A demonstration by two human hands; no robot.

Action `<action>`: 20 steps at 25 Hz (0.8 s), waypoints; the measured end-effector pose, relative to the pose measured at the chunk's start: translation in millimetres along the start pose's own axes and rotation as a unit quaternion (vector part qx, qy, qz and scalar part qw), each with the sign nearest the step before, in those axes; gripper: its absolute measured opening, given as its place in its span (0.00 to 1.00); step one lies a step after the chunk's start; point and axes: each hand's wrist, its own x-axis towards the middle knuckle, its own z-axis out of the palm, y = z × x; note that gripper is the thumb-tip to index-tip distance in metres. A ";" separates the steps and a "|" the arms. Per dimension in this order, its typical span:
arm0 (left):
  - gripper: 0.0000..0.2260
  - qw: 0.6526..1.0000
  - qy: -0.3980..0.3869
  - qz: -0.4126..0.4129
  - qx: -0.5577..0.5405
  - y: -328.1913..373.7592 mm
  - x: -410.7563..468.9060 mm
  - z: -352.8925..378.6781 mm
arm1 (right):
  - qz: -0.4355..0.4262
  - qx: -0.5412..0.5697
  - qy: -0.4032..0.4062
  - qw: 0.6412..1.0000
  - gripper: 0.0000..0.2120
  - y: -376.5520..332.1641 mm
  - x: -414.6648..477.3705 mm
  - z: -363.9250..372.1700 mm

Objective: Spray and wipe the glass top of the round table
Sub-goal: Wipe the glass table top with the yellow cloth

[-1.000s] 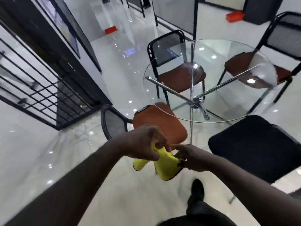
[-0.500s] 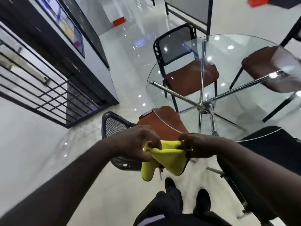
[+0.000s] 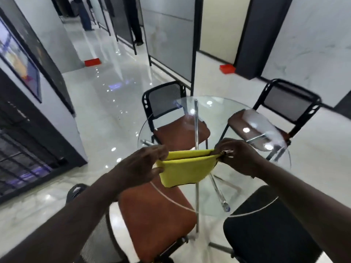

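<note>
A yellow cloth (image 3: 187, 168) hangs folded and stretched between both hands, above the near part of the round glass table top (image 3: 224, 118). My left hand (image 3: 147, 164) pinches the cloth's left end. My right hand (image 3: 238, 158) pinches its right end. Chrome legs (image 3: 197, 130) show through the glass. No spray bottle is in view.
Around the table stand an orange-seated chair (image 3: 153, 215) at near left, a black-seated chair (image 3: 269, 230) at near right, and two mesh-backed chairs (image 3: 165, 103) (image 3: 288, 103) on the far side. A dark partition post (image 3: 193, 54) rises behind. The floor is glossy and pale.
Both hands have lifted the cloth and pulled it out wider between them, and it now sits over the table's near edge. The view has tilted up toward the room.
</note>
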 end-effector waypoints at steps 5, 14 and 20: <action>0.22 0.940 0.196 -0.067 -0.269 -19.7 55.6 -20.5 | 0.064 0.254 0.171 0.950 0.24 -43.1 18.0 -38.5; 0.11 0.798 0.126 -0.205 -0.552 -14.5 94.7 28.5 | 0.227 0.313 0.206 0.899 0.14 -56.2 20.4 17.9; 0.16 0.753 0.147 -0.283 -0.575 1.9 100.3 65.5 | 0.370 0.109 0.334 0.860 0.06 -54.6 35.8 64.9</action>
